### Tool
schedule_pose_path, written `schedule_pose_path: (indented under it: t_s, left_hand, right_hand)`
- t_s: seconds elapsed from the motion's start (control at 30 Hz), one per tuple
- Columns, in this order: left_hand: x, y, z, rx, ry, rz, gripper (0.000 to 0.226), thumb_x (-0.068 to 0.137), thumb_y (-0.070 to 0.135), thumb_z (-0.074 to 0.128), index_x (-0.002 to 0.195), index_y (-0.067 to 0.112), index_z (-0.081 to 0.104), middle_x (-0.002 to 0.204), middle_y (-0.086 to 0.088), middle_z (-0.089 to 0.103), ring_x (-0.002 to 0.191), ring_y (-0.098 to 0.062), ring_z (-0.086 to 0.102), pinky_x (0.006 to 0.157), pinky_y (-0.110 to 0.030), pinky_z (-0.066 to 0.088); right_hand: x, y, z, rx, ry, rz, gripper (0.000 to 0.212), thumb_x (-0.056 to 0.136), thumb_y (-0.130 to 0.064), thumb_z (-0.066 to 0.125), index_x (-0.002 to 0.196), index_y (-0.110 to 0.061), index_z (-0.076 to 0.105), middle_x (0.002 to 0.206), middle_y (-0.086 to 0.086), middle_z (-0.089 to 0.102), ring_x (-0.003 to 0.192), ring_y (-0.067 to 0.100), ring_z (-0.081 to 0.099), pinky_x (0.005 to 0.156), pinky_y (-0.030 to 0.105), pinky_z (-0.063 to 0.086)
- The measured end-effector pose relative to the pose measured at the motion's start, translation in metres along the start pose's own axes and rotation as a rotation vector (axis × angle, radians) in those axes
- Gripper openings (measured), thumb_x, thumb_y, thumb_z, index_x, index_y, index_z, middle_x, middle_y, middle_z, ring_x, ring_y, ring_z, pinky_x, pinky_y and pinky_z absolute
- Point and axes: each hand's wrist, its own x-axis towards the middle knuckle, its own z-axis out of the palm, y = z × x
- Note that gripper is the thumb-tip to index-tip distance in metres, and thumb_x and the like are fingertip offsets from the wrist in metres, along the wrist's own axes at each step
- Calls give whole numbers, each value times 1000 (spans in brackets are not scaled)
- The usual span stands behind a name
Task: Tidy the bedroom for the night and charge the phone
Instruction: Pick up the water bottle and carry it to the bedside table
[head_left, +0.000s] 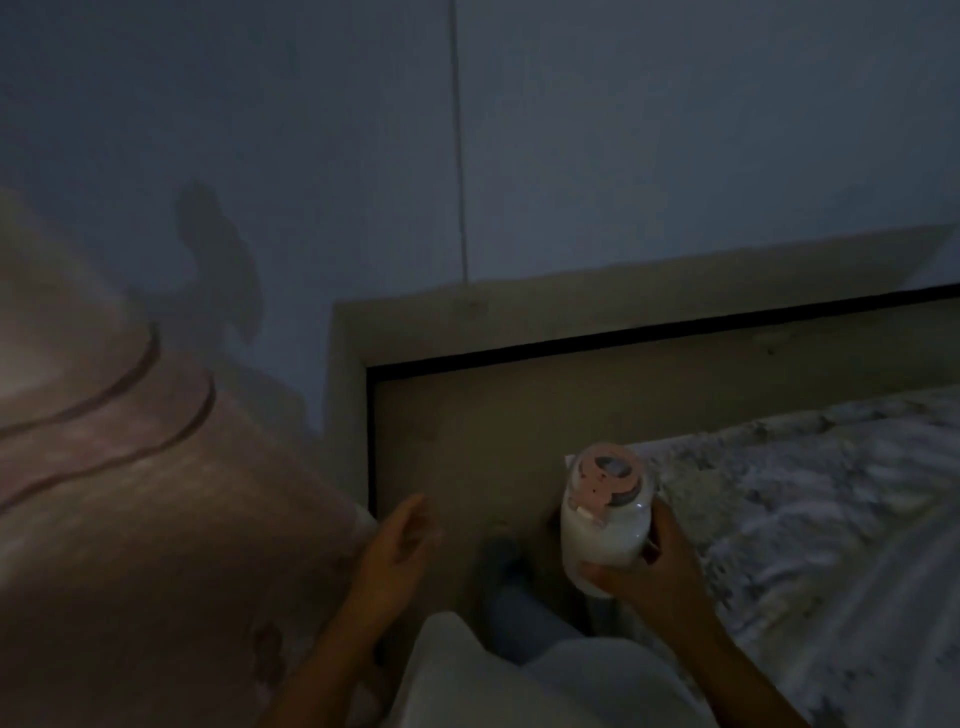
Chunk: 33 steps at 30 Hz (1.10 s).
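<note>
The room is dim. My right hand (649, 566) grips a white water bottle (605, 525) with a pink lid, held upright near the head end of the bed (810, 499). My left hand (395, 551) hovers to the left of the bottle, fingers apart and holding nothing, close to the corner of the beige headboard (519, 415). No phone or charger is visible.
A pinkish curtain (119, 467) with curved dark lines hangs at the left. A thin cable (460, 156) runs down the blue-grey wall behind the headboard. The bed carries a rumpled patterned sheet. My light clothing (519, 686) fills the bottom centre.
</note>
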Motion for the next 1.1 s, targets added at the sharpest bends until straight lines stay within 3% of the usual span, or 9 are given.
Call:
schedule_pose_path:
  t_s: [0.07, 0.17, 0.3, 0.4, 0.5, 0.67, 0.8, 1.0, 1.1]
  left_hand:
    - [40, 9, -9, 25, -18, -12, 40, 83, -10, 47, 122, -5, 41, 125, -21, 49, 77, 18, 58, 67, 5, 42]
    - [108, 30, -18, 71, -29, 1, 40, 83, -12, 46, 122, -6, 41, 130, -24, 47, 99, -8, 55, 67, 7, 41]
    - [195, 78, -22, 159, -75, 95, 39, 84, -7, 48, 122, 2, 45, 123, -15, 53, 84, 21, 54, 68, 7, 39]
    - [244, 115, -20, 190, -144, 131, 35, 87, -1, 47, 121, 7, 45, 116, -6, 51, 94, 0, 54, 67, 7, 39]
    - [289, 142, -14, 191, -198, 149, 34, 84, 8, 53, 117, 12, 47, 113, -4, 51, 89, 12, 54, 69, 6, 39]
    - [375, 170, 2, 276, -374, 77, 39, 84, 11, 55, 121, 5, 46, 117, -10, 51, 110, -20, 49, 89, -26, 38]
    - [449, 204, 36, 380, -583, 120, 38, 88, 4, 49, 125, 6, 43, 116, -2, 47, 111, -16, 46, 92, -27, 35]
    - [509, 277, 132, 462, -968, 306, 38, 88, -4, 41, 126, 0, 39, 116, -2, 43, 108, -15, 41, 91, -28, 33]
    - [517, 295, 183, 489, -1131, 292, 38, 89, 1, 42, 127, 4, 39, 116, 0, 44, 112, -18, 44, 94, -30, 36]
  right_hand:
    - [35, -14, 5, -30, 28, 4, 79, 53, 10, 79, 117, -18, 43, 104, -2, 49, 101, 15, 46, 84, 29, 39]
    - [95, -40, 16, -21, -19, 9, 68, 60, 4, 78, 111, -24, 44, 97, -9, 55, 86, 7, 55, 76, 20, 44]
    - [178, -80, 41, -7, -31, 9, 69, 58, 5, 78, 115, -14, 43, 101, 0, 55, 88, 13, 55, 62, 12, 42]
    - [226, -106, 57, 15, -4, -29, 76, 56, 11, 77, 120, -4, 40, 105, 5, 50, 87, 10, 53, 55, 7, 49]
    - [258, -120, 62, 30, 45, -41, 71, 55, 11, 77, 114, -10, 44, 97, -4, 51, 83, 0, 50, 58, -1, 45]
    - [300, -121, 56, 70, 288, 44, 66, 52, 10, 80, 85, -34, 43, 86, -14, 52, 78, 3, 52, 59, 4, 45]
    - [335, -119, 49, 115, 545, 208, 71, 50, 2, 84, 110, -16, 49, 99, 4, 57, 94, 23, 56, 78, 34, 49]
    - [369, -144, 30, 215, 917, 207, 73, 48, 4, 84, 104, -22, 46, 101, 4, 56, 92, 22, 55, 75, 32, 46]
    - [375, -152, 23, 318, 1046, 215, 79, 36, -17, 86, 104, -28, 46, 100, -4, 58, 92, 16, 57, 75, 26, 48]
